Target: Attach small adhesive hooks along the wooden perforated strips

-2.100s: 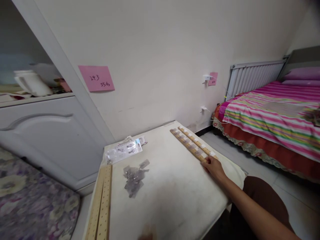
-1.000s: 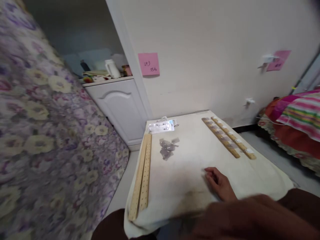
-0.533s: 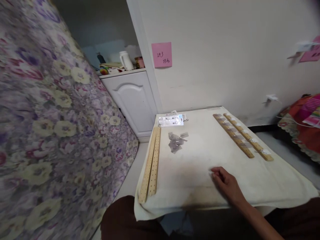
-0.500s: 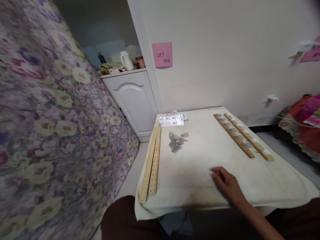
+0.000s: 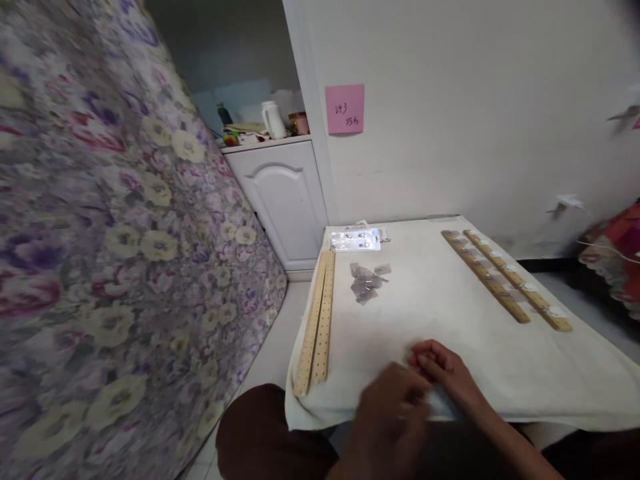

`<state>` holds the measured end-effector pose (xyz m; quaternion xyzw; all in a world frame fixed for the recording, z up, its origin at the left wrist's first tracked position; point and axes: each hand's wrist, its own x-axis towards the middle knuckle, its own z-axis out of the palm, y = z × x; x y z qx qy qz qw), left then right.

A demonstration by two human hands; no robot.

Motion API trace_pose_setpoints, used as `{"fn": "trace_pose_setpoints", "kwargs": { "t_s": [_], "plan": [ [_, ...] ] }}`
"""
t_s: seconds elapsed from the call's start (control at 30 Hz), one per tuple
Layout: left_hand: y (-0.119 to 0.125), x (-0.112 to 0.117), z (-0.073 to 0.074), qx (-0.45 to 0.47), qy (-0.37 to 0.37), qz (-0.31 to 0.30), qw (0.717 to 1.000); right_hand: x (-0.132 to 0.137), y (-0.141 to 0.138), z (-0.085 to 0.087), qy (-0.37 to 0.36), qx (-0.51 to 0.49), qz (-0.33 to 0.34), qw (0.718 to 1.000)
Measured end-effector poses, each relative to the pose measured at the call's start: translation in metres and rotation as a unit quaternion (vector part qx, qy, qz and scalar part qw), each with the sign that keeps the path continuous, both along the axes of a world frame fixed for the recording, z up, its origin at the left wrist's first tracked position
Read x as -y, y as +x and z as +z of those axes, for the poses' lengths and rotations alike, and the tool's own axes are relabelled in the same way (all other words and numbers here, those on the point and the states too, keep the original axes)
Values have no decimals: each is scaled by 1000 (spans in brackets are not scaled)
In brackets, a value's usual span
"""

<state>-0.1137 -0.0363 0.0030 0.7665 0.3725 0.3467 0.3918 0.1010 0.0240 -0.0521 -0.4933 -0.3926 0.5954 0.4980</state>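
Near the table's front edge, my right hand [image 5: 441,367] is closed in a pinch; whatever its fingertips hold is too small to make out. Beside it on the left, my left hand [image 5: 393,407] is smeared by motion, its fingers close to the right fingertips. Farther back on the cloth lies a loose pile of small clear plastic bags [image 5: 367,281], with small bits inside. Two perforated wooden strips [image 5: 323,327] lie along the table's left side. Two more wooden strips [image 5: 485,273] on the right carry small clear bags.
A cream cloth [image 5: 425,287] covers the table. At its back left lies a clear blister pack [image 5: 355,240]. A floral curtain [image 5: 125,267] hangs on the left, a white cabinet [image 5: 285,200] stands behind, and a pink note [image 5: 345,110] is on the wall.
My left hand has come into view from below and reached my right hand. The right hand stays pinched, and the whole view has swung slightly left.
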Motion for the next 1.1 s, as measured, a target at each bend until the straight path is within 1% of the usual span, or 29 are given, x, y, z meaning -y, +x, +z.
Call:
{"fn": "trace_pose_setpoints", "kwargs": {
  "t_s": [0.03,0.07,0.1,0.13,0.17,0.2,0.23,0.3,0.43,0.5,0.7,0.8,0.9,0.97,1.1],
  "plan": [
    [-10,-17,1,-18,4,45,999,-1,-10,1,-11,-26,32,999],
    [-23,-31,0,-73,26,134,988,-3,-20,3,-22,-46,57,997],
    [-39,-39,-4,-124,55,209,968,-4,-32,4,-33,-63,79,994],
    [-54,-43,-8,-174,79,271,943,-6,-43,5,-40,-78,95,992],
    [-68,-44,-13,-223,93,315,918,-8,-54,5,-46,-91,111,989],
    [-80,-42,-18,-266,105,342,895,-9,-65,6,-48,-104,125,985],
    [-88,-39,-21,-303,118,345,881,-11,-76,6,-51,-116,138,982],
    [-95,-34,-24,-364,135,338,857,-13,-95,4,-60,-135,160,976],
    [-83,-36,-22,-437,146,346,817,-18,-117,3,-87,-150,178,969],
    [-77,-39,-21,-451,146,351,808,-20,-123,4,-94,-155,178,967],
    [-75,-43,-27,-428,128,373,813,-20,-133,9,-115,-178,159,964],
    [-72,-44,-29,-410,145,373,820,-19,-136,7,-119,-207,147,960],
    [-68,-44,-26,-385,153,372,831,-19,-137,5,-119,-227,137,957],
    [-64,-44,-24,-351,142,366,850,-18,-137,4,-120,-238,125,956],
    [-60,-46,-24,-234,98,347,903,-18,-139,6,-101,-257,88,957]
  ]
}}
